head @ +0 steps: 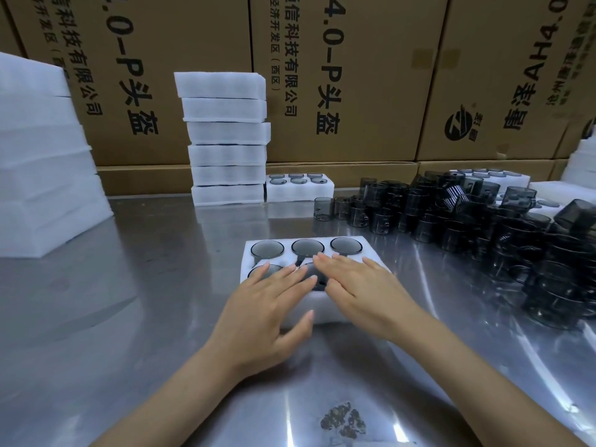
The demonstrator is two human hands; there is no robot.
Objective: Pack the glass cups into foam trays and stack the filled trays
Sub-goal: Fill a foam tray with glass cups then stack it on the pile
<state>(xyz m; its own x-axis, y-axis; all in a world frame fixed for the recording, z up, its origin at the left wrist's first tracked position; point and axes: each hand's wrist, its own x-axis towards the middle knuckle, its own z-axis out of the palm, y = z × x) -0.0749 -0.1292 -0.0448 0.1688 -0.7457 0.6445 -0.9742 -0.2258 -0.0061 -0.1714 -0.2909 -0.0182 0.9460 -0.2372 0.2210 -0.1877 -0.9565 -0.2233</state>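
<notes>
Right, status from my seat.
Tray in hand: foam tray [248, 253] at 12 o'clock, just ahead of me on the steel table [129, 317]; six wells, three cups show in the far row, two part-hidden under my hands, the sixth I can't see.
Left hand [267, 304]: flat, fingers straight and spread, lying on the near-left cups, thumb down the near wall of the tray.
Right hand [361, 288]: flat, fingers together, covering the near-right wells.
Risk 1: uneven press could leave a cup proud in its well, so the next tray would rock on it.
Risk 2: foam slides easily on polished steel; a shove could skate it into the loose cups.
Risk 3: loose cup pile [483, 221] at 2 o'clock is heaped, some tilted; a knock could topple it.
Counts: finished stack [225, 137] at 11 o'clock, six trays; one filled tray [298, 188] beside it, six cups; blank foam stack [42, 156] at 10 o'clock, about six layers; loose cups too many to count; cartons [338, 75] behind.
</notes>
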